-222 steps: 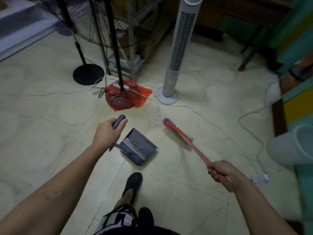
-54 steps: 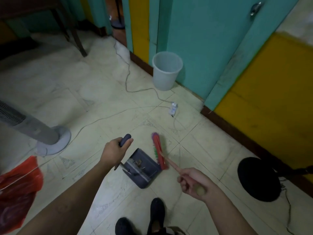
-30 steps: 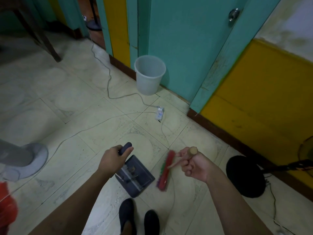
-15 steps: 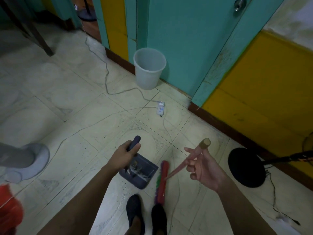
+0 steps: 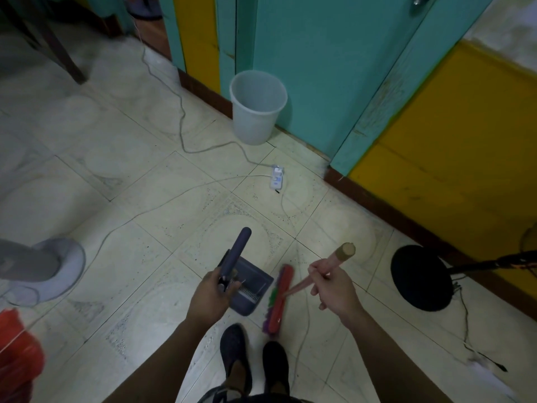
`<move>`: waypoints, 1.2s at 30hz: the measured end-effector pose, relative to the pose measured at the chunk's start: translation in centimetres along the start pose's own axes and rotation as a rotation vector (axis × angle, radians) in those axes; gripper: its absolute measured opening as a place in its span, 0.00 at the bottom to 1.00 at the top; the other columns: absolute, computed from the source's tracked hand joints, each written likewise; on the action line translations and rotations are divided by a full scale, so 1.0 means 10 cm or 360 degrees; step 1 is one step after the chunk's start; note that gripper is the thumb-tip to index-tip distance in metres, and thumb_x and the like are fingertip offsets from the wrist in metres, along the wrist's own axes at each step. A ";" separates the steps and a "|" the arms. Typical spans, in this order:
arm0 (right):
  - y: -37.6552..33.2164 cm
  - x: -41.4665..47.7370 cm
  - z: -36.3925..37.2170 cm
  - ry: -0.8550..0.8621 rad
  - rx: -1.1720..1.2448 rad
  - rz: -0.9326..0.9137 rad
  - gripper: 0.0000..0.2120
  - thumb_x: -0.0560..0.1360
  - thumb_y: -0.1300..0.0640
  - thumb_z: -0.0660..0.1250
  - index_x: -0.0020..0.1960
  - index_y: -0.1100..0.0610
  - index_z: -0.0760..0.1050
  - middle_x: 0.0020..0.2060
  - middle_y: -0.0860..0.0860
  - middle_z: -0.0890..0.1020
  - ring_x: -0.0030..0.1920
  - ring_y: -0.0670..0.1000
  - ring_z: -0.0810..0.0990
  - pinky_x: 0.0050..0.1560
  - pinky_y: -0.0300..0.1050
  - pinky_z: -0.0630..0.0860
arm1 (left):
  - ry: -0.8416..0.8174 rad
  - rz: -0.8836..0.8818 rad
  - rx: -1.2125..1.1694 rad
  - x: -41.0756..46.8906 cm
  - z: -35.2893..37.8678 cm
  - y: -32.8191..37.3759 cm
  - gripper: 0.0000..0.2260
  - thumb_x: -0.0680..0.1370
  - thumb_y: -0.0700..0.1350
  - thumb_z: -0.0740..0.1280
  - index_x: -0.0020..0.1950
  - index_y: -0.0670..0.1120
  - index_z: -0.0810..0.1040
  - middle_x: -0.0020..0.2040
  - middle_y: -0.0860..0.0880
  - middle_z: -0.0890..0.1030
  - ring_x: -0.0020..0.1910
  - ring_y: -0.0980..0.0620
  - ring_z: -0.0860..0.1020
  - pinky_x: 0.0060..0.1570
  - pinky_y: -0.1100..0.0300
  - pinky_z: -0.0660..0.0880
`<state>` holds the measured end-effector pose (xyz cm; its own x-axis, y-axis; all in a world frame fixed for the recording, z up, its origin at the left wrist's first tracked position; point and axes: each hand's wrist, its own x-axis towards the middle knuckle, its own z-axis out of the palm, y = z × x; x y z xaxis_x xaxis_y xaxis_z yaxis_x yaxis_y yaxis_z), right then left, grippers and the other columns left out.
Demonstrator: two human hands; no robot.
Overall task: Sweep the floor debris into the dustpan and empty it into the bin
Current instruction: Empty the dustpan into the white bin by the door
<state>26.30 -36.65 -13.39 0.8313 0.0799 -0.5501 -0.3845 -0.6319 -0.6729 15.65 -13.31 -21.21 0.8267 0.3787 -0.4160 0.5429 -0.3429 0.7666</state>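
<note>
Fingers of the left hand curled round the dustpan handle; the right hand pinched the broom stick near its top. Both were well short of the bin. The pan looked light, stiff plastic, possibly holding debris, best carried level by its handle.

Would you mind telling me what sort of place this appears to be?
Probably a lived-in room of a home: pale tiled floor, a small white plastic waste bin beside a teal door, and a grey fan base.
</note>
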 end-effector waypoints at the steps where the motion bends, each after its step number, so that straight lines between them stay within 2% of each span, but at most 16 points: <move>1: 0.04 0.02 0.03 -0.0002 -0.0078 0.0030 0.07 0.79 0.53 0.64 0.54 0.54 0.77 0.36 0.52 0.81 0.35 0.48 0.80 0.27 0.42 0.78 | 0.0026 -0.0006 0.0103 0.02 0.01 -0.03 0.09 0.78 0.49 0.70 0.56 0.49 0.76 0.48 0.49 0.79 0.44 0.53 0.78 0.38 0.67 0.71; 3: 0.11 0.07 0.10 0.0009 -0.0117 0.0093 0.08 0.78 0.54 0.65 0.56 0.55 0.78 0.38 0.51 0.81 0.35 0.49 0.80 0.29 0.44 0.80 | 0.0051 0.0012 0.0305 0.08 0.00 -0.04 0.10 0.78 0.50 0.68 0.57 0.48 0.77 0.47 0.49 0.79 0.43 0.51 0.78 0.39 0.61 0.72; 6: 0.16 0.11 0.16 0.0088 -0.0038 0.0190 0.12 0.78 0.56 0.64 0.61 0.56 0.76 0.38 0.49 0.80 0.33 0.49 0.78 0.29 0.42 0.78 | 0.0007 0.0016 0.0575 0.18 -0.06 0.03 0.10 0.80 0.53 0.66 0.55 0.48 0.75 0.45 0.50 0.77 0.41 0.50 0.77 0.38 0.59 0.72; 10: 0.17 0.15 0.19 0.0111 -0.0090 0.0217 0.14 0.78 0.56 0.66 0.62 0.57 0.76 0.39 0.50 0.80 0.32 0.49 0.79 0.32 0.46 0.82 | 0.0018 0.0036 0.0613 0.34 -0.14 0.14 0.12 0.80 0.51 0.64 0.57 0.44 0.76 0.47 0.46 0.79 0.41 0.48 0.79 0.38 0.58 0.75; 13: 0.10 0.18 0.14 0.0181 -0.0137 0.0121 0.13 0.77 0.60 0.66 0.62 0.59 0.77 0.39 0.51 0.81 0.31 0.50 0.80 0.36 0.51 0.83 | 0.0065 0.0143 0.0597 0.44 -0.25 0.25 0.10 0.80 0.47 0.65 0.57 0.42 0.75 0.49 0.44 0.79 0.42 0.47 0.79 0.41 0.55 0.76; 16: -0.08 0.22 0.02 0.0293 -0.0190 0.0008 0.13 0.77 0.60 0.66 0.62 0.58 0.77 0.41 0.51 0.83 0.32 0.50 0.82 0.38 0.52 0.83 | 0.0147 0.0248 0.0572 0.58 -0.44 0.41 0.10 0.79 0.45 0.67 0.56 0.41 0.73 0.51 0.42 0.78 0.46 0.44 0.79 0.43 0.53 0.75; 21: -0.57 0.30 -0.19 0.0439 -0.0272 -0.0210 0.15 0.77 0.57 0.66 0.63 0.58 0.77 0.43 0.50 0.82 0.34 0.50 0.84 0.39 0.52 0.83 | 0.0063 0.0507 0.0786 0.79 -0.73 0.79 0.14 0.77 0.47 0.68 0.58 0.42 0.71 0.52 0.42 0.79 0.48 0.43 0.78 0.44 0.53 0.73; 24: -0.87 0.34 -0.32 0.0475 -0.0283 -0.0308 0.15 0.77 0.55 0.67 0.62 0.58 0.77 0.41 0.50 0.81 0.34 0.51 0.84 0.42 0.51 0.83 | 0.0075 0.0570 0.0874 0.86 -0.87 1.01 0.16 0.76 0.51 0.71 0.57 0.43 0.73 0.52 0.44 0.78 0.49 0.44 0.78 0.45 0.53 0.73; 28: -1.17 0.42 -0.44 0.0426 -0.0290 -0.0448 0.16 0.76 0.55 0.69 0.62 0.57 0.77 0.44 0.49 0.83 0.37 0.47 0.83 0.42 0.51 0.84 | 0.0095 0.0567 0.0948 1.00 -1.12 1.26 0.14 0.74 0.48 0.73 0.55 0.44 0.75 0.51 0.45 0.78 0.50 0.44 0.78 0.46 0.55 0.73; 32: -1.42 0.59 -0.56 0.0340 -0.0347 -0.0606 0.11 0.74 0.57 0.70 0.56 0.54 0.79 0.37 0.47 0.82 0.38 0.48 0.82 0.43 0.54 0.82 | 0.0138 0.0580 0.1023 1.14 -1.39 1.51 0.10 0.75 0.48 0.72 0.51 0.44 0.76 0.48 0.47 0.76 0.47 0.46 0.77 0.44 0.58 0.71; 36: -1.68 0.89 -0.67 0.0267 -0.0251 -0.0715 0.07 0.73 0.58 0.71 0.49 0.48 0.78 0.32 0.48 0.81 0.37 0.50 0.81 0.43 0.57 0.81 | 0.0313 0.0642 0.1019 1.36 -1.56 1.77 0.09 0.76 0.49 0.71 0.46 0.49 0.71 0.43 0.50 0.72 0.41 0.50 0.72 0.40 0.58 0.66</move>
<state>42.82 -30.48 -3.71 0.9588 0.2538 -0.1275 0.0806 -0.6735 -0.7348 34.23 -0.82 -5.73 0.9693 0.2446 -0.0250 0.2352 -0.8929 0.3840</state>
